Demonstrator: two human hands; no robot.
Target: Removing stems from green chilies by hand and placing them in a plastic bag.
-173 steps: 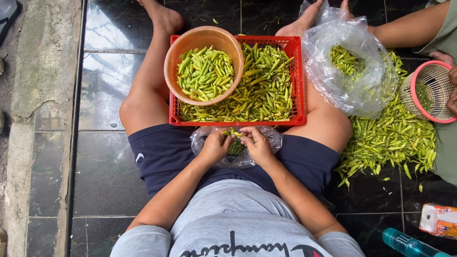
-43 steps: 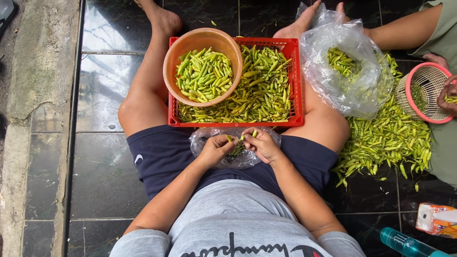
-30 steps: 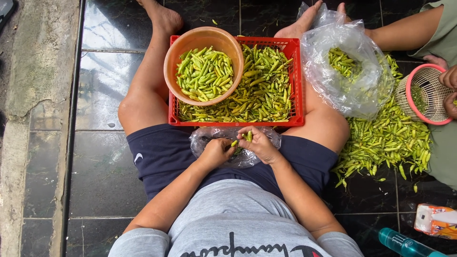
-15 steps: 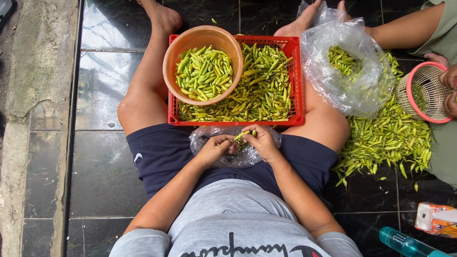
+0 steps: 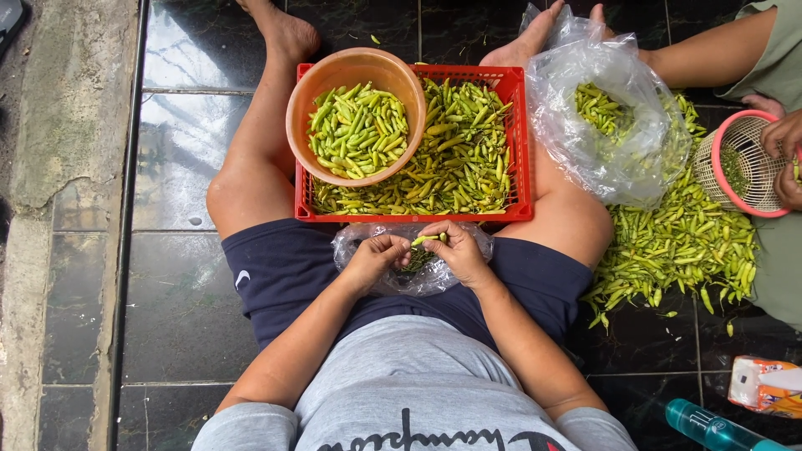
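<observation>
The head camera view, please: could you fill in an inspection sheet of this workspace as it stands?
Surface: dark glossy floor tiles, a worn concrete strip along one edge.
Job's things: green chili pinched between left hand and right hand over a small clear bag on the lap; red crate of chilies between the legs; orange bowl of chilies resting in the crate.
Clutter: large clear bag of chilies; loose chili pile on the floor; teal bottle; orange packet.
Grippers: both hands closed on the chili.
Cables: nothing seen.
Surroundings: a second person's hands at a pink basket.
</observation>
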